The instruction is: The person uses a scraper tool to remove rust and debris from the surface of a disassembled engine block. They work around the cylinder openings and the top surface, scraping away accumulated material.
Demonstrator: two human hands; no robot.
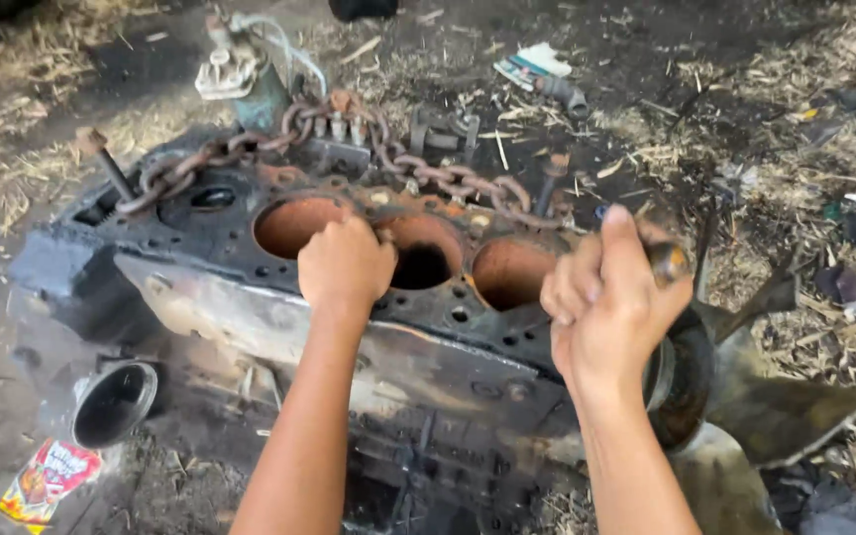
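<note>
— Three rusty bores in the engine block (279,317), mid-frame; why is the left hand (345,266) fisted there?
— Bracing the deck. The right hand (611,297) grips a tool handle (668,260), lower right.

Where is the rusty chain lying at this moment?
In the head view, the rusty chain lies draped across the far top edge of the engine block, running from a bolt at upper left to behind the three round bores, beyond the left hand.
</note>
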